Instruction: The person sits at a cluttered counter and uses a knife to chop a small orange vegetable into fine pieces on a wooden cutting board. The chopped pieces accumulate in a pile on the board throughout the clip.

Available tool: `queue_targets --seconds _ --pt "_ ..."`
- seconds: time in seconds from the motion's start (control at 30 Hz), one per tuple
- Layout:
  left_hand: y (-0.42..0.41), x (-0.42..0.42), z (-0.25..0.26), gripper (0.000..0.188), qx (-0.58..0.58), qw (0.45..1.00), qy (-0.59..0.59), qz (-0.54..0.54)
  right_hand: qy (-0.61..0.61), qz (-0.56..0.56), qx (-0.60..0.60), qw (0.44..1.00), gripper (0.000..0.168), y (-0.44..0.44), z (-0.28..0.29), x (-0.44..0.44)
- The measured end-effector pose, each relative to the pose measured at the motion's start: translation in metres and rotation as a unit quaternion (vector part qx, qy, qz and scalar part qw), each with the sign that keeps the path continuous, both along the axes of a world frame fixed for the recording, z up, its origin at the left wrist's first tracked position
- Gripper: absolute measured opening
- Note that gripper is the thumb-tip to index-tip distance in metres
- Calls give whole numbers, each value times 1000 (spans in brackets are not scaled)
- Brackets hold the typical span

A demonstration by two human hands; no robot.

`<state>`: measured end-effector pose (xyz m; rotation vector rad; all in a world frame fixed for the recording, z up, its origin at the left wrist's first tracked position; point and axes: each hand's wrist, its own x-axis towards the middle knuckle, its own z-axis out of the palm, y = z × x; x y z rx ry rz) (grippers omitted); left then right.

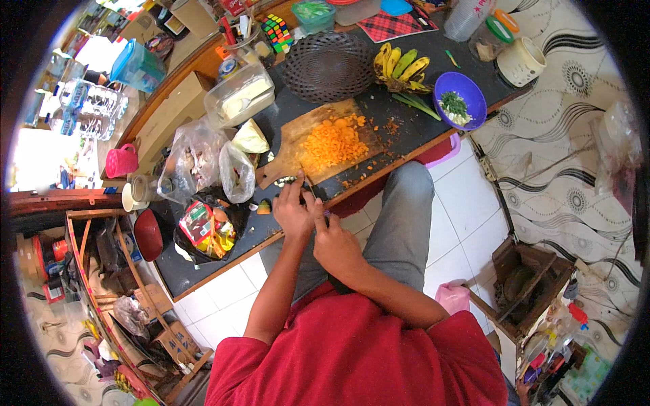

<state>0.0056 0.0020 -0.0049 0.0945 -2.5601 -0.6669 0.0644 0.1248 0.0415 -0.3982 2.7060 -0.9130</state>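
My left hand (293, 210) rests at the near edge of a wooden cutting board (289, 127), its fingertips close to some small white pieces (284, 180). My right hand (335, 243) is closed on a knife, mostly hidden, whose dark blade (310, 187) shows between the two hands over the board. Chopped orange pieces, apparently carrot (332, 144), lie heaped on the board. A small orange-and-green vegetable end (264, 206) lies left of my left hand. At the right, a purple bowl (477, 104) holds chopped greens and white pieces.
Behind the board are a dark woven plastic basket (327, 66), bananas (403, 63) and a clear plastic container (241, 96). Plastic bags (236, 172) and a black bag of packets (203, 228) stand left. Green stalks (416, 105) lie near the bowl. The dark tabletop's wooden edge (228, 269) runs close to my knees.
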Motion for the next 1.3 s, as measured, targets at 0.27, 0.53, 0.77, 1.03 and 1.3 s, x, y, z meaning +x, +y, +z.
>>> queue_targets --seconds 0.27,0.53,0.77,1.03,1.3 --pt "-3 -1 -7 40 27 1000 -8 3 -31 -14 -26 999 75 12 -17 -9" --pt "1 -4 -3 39 27 1000 14 5 -57 -18 -66 996 68 36 6 -11" --pt "2 -3 -3 41 8 1000 18 13 -34 -36 -59 997 67 53 5 -3" --pt "2 -3 1 39 30 999 -7 10 -22 -45 -62 997 64 47 22 -13" --pt "3 -2 4 37 24 1000 -12 7 -40 -29 -23 999 67 41 16 -15"
